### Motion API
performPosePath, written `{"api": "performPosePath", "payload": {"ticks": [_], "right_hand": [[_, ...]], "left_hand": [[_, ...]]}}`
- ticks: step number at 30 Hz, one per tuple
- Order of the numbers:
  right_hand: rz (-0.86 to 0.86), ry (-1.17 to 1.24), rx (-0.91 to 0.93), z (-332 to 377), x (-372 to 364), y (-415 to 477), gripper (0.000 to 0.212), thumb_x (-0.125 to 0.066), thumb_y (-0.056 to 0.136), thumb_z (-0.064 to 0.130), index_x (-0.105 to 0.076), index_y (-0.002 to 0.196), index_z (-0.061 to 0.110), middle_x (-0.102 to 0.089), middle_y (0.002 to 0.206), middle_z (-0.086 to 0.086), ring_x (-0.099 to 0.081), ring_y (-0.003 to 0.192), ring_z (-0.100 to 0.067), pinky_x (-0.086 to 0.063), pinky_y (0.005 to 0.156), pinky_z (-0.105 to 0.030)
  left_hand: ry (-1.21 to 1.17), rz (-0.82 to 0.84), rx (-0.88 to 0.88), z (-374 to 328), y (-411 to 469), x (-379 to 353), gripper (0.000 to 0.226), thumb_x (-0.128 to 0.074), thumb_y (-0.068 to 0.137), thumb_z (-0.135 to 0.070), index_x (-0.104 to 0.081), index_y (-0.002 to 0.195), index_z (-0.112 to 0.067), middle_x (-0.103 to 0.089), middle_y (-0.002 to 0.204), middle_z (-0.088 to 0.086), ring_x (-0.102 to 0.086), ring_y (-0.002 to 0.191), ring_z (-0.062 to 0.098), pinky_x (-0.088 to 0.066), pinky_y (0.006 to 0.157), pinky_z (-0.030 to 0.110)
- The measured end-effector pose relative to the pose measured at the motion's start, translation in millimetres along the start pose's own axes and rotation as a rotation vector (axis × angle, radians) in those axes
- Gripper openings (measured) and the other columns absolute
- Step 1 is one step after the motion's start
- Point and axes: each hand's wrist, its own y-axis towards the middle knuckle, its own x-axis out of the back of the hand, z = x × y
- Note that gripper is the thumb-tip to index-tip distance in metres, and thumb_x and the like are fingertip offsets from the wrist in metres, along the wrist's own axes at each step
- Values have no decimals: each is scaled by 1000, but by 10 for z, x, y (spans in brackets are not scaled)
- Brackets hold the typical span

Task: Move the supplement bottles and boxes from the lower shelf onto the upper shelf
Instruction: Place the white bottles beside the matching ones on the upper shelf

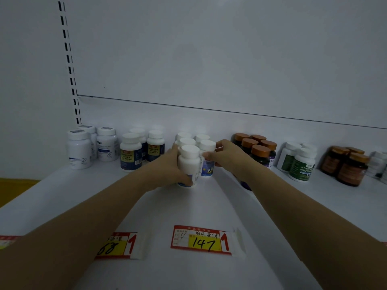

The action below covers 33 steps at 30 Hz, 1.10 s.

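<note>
Double grab, straight behind the 147 tag [202, 240]
Left hand [167, 171] curled round the front white bottle [189, 163], my right hand [229, 158] pinching the second white bottle [207, 162].

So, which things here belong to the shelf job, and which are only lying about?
Job: left hand gripping front white bottle; right hand holding blue-label bottle; brown-capped bottles; green-label bottles.
Lying about: 147 price tag; slotted upright.

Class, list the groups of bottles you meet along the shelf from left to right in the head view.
White-labelled white bottles → navy-labelled bottles → blue-labelled white bottles, gripped by the left hand and right hand → brown-capped dark bottles → green-labelled white bottles → amber bottles.
</note>
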Motion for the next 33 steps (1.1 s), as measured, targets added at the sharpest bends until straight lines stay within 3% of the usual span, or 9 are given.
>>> {"api": "performPosePath", "payload": {"ticks": [8,11,13,18,22,25,28,29,33], "right_hand": [[-51,-226,40,75,-29,-126,46,-58,90,36,-48,126,8,-59,125,-10,-58,109,-23,-49,90,-32],[-67,-292,46,131,-18,-240,50,-53,93,35,-44,132,5,-56,128,-13,-56,108,-24,-45,80,-30],[-72,-318,44,171,0,-317,51,-51,94,34,-41,133,3,-55,127,-14,-53,97,-21,-44,77,-29],[-84,-413,57,229,55,-538,45,-49,95,30,-44,129,0,-56,124,-15,-48,88,-18,-44,74,-29],[-72,-505,77,223,100,-781,40,-51,94,25,-49,123,-3,-57,103,-14,-52,85,-20,-43,59,-22],[-33,-659,106,218,164,-989,43,-50,95,27,-49,127,-1,-58,121,-16,-57,108,-27,-49,86,-33],[35,-790,144,210,234,-1209,43,-47,97,25,-48,132,2,-54,131,-16,-54,118,-28,-44,97,-32],[50,-826,158,202,263,-1278,42,-47,97,24,-49,132,2,-55,129,-15,-54,117,-27,-44,96,-31],[70,-890,205,136,432,-1619,35,-47,95,22,-56,122,0,-59,109,-14,-55,93,-25,-42,75,-27]], "left_hand": [[117,-63,21,-63,-68,-95,84,-76,71,-10,-26,139,-16,-51,122,4,-53,107,18,-44,80,24],[133,-77,36,-83,-82,-91,80,-78,66,-14,-35,133,-17,-53,120,4,-56,107,20,-51,89,33],[153,-91,51,-87,-89,-97,75,-78,60,-19,-42,126,-18,-57,115,4,-58,103,21,-52,92,40],[177,-145,103,-117,-111,-165,53,-77,62,-15,-52,108,-10,-62,97,6,-61,91,22,-53,81,35],[194,-206,171,-146,-153,-204,82,-85,60,-20,-39,125,-2,-56,115,6,-57,105,24,-50,86,33],[207,-253,235,-254,-274,-218,87,-84,66,-18,-33,132,6,-54,120,14,-55,112,30,-47,83,32],[308,-247,245,-379,-481,-227,63,-78,73,-16,-46,121,8,-54,89,10,-58,83,23,-41,58,23],[369,-230,245,-424,-570,-244,58,-76,76,-17,-48,120,7,-57,90,12,-56,79,21,-39,54,22],[621,-150,241,-660,-951,-405,59,-69,83,-28,-46,131,-2,-56,128,13,-55,114,27,-46,86,29]]}}
